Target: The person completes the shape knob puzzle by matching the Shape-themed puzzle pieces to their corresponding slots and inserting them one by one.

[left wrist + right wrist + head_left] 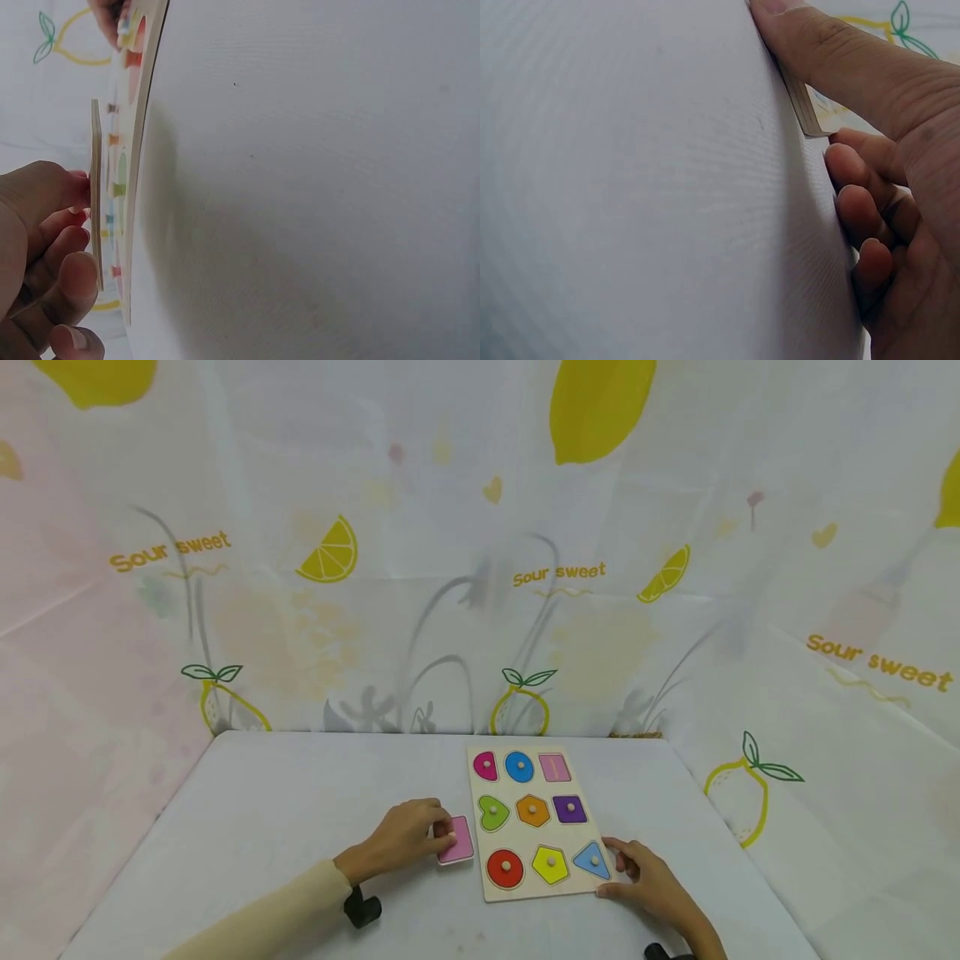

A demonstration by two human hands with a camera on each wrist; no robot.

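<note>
My left hand [408, 837] pinches a pink square puzzle piece [462, 843] by its knob, just left of the wooden shape puzzle board [517, 830]. Seen edge-on in the left wrist view, the thin piece [96, 202] hangs a little above the white tabletop. My right hand [651, 881] holds the board's near right corner, thumb at the near edge and index finger at the right side. In the right wrist view the other fingers [859, 210] curl beside that corner. Knobbed shapes fill most of the board; the far right recess [555, 767] is a bare pink square.
On the board sit a red circle [505, 869], a yellow pentagon [551, 865], a blue triangle [592, 860] and several other shapes. The white table [300, 793] ends at a lemon-printed curtain [450, 635] behind and at both sides.
</note>
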